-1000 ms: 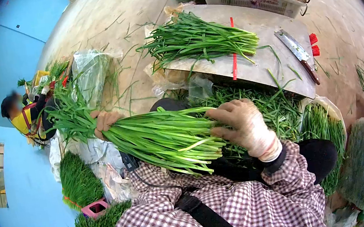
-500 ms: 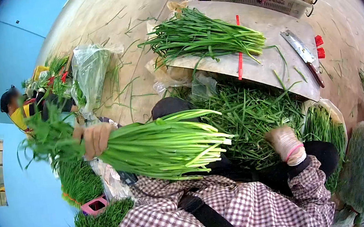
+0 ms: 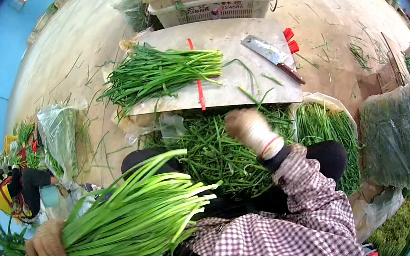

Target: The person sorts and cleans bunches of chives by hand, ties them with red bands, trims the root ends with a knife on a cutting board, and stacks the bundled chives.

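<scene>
My left hand (image 3: pixel 48 248) is wrapped round a large bunch of garlic chives (image 3: pixel 128 215), held by its leafy part at the lower left. The pale stem ends of the bunch point right, over my lap. My right hand (image 3: pixel 249 128), in a thin glove with a pink band at the wrist, hovers over a heap of loose green leaves (image 3: pixel 219 157). Motion smears its fingers. On the board (image 3: pixel 150 106) ahead lies another bunch of chives (image 3: pixel 166 71), across a red strip (image 3: pixel 200 95). A cleaver (image 3: pixel 273 57) rests to the right of that bunch.
Stacked plastic crates (image 3: pixel 210 10) stand behind the board. Red ties (image 3: pixel 290 39) lie at the board's right edge. Bagged chives (image 3: pixel 324 128) stand to the right. At the far left a person (image 3: pixel 4 198) sits near a plastic bag (image 3: pixel 58 137) with greens.
The view has turned right. My left hand has moved down and left with the bunch, and my right hand has moved up and left, nearer the board.
</scene>
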Tool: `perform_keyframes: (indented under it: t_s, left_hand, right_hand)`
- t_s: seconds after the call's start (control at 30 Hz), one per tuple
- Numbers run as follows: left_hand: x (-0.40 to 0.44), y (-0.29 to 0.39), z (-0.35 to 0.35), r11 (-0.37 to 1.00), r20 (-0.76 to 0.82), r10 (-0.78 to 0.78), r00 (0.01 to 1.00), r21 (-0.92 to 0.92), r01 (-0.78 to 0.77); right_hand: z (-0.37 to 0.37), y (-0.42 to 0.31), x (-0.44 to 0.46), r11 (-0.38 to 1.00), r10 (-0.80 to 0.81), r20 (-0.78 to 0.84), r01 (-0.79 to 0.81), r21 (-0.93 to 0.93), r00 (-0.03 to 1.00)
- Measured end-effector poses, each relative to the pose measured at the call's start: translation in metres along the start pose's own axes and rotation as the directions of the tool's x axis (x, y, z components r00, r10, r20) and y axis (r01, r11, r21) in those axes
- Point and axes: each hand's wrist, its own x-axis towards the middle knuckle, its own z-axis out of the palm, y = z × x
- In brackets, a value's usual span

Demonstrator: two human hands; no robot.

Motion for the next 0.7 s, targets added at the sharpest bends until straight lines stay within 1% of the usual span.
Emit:
perform_keyframes:
  t_s: [0.03, 0.07, 0.1, 0.13, 0.17, 0.23, 0.27, 0.3, 0.33, 0.37, 0.4, 0.43, 0.47, 0.5, 0.57, 0.6, 0.63, 0.67, 0.7]
  left_hand:
    - [0.000, 0.014, -0.002, 0.999, 0.015, 0.014, 1.000, 0.046, -0.014]
    - [0.003, 0.026, -0.007, 0.996, 0.030, 0.025, 0.999, 0.089, -0.028]
    - [0.006, 0.022, -0.019, 0.991, 0.027, 0.070, 0.997, 0.112, -0.073]
    - [0.009, 0.019, -0.031, 0.984, 0.024, 0.115, 0.993, 0.135, -0.117]
    - [0.009, 0.018, -0.043, 0.982, 0.004, 0.107, 0.994, 0.153, -0.107]
    - [0.004, 0.011, -0.067, 0.978, -0.125, 0.084, 0.989, 0.200, -0.058]
    - [0.002, 0.006, -0.076, 0.974, -0.212, 0.091, 0.973, 0.222, -0.043]
    - [0.006, -0.002, -0.085, 0.970, -0.279, 0.128, 0.952, 0.236, -0.061]
    - [0.018, -0.021, -0.089, 0.952, -0.395, 0.237, 0.887, 0.275, -0.132]
    - [0.029, -0.038, -0.095, 0.925, -0.505, 0.346, 0.791, 0.326, -0.196]
    - [0.040, -0.056, -0.106, 0.893, -0.584, 0.428, 0.690, 0.389, -0.225]
    - [0.042, -0.061, -0.119, 0.908, -0.603, 0.404, 0.688, 0.359, -0.218]
    - [0.045, -0.067, -0.132, 0.921, -0.622, 0.379, 0.685, 0.328, -0.212]
    - [0.047, -0.076, -0.146, 0.931, -0.647, 0.360, 0.672, 0.300, -0.209]
    - [0.053, -0.104, -0.173, 0.949, -0.700, 0.314, 0.642, 0.235, -0.209]
    - [0.056, -0.120, -0.186, 0.957, -0.727, 0.289, 0.624, 0.211, -0.197]
    - [0.062, -0.136, -0.197, 0.964, -0.753, 0.267, 0.602, 0.205, -0.171]
    - [0.078, -0.156, -0.207, 0.971, -0.792, 0.230, 0.566, 0.225, -0.081]
    - [0.079, -0.173, -0.221, 0.955, -0.799, 0.219, 0.561, 0.294, 0.046]
  right_hand:
    - [-0.004, 0.032, 0.003, 0.964, 0.157, -0.143, -0.120, 0.236, 0.977]
    - [-0.013, 0.049, 0.003, 0.959, 0.281, -0.304, -0.255, 0.122, 0.910]
    - [-0.023, 0.063, 0.005, 0.917, 0.364, -0.473, -0.399, 0.029, 0.802]
    - [-0.030, 0.078, 0.014, 0.868, 0.481, -0.386, -0.489, 0.084, 0.787]
    - [-0.033, 0.091, 0.024, 0.806, 0.588, -0.288, -0.577, 0.133, 0.756]
    - [-0.033, 0.096, 0.038, 0.754, 0.655, -0.184, -0.647, 0.113, 0.732]
    - [-0.036, 0.091, 0.037, 0.771, 0.637, -0.131, -0.630, 0.094, 0.760]
    - [-0.042, 0.087, 0.035, 0.789, 0.614, -0.075, -0.609, 0.078, 0.786]
    - [-0.004, 0.109, 0.053, 0.749, 0.660, -0.048, -0.653, 0.108, 0.749]
    - [0.044, 0.120, 0.054, 0.820, 0.570, -0.022, -0.566, 0.084, 0.822]
    - [0.036, 0.094, 0.044, 0.856, 0.491, 0.222, -0.514, 0.054, 0.842]
    - [0.043, 0.074, 0.009, 0.925, 0.305, 0.349, -0.363, 0.114, 0.886]
    - [0.055, 0.051, -0.035, 0.959, 0.101, 0.456, -0.209, 0.194, 0.884]
    - [0.054, 0.038, -0.060, 0.954, -0.108, 0.539, -0.065, 0.293, 0.835]
    - [-0.018, 0.021, -0.083, 0.945, -0.020, 0.634, -0.193, 0.265, 0.773]
    - [-0.049, 0.027, -0.088, 0.956, 0.096, 0.453, -0.210, 0.207, 0.886]
    - [-0.077, 0.039, -0.090, 0.960, 0.191, 0.242, -0.233, 0.156, 0.951]
    - [-0.104, 0.049, -0.092, 0.928, 0.315, 0.150, -0.337, 0.157, 0.937]
    - [-0.122, 0.060, -0.092, 0.883, 0.434, 0.051, -0.436, 0.172, 0.899]
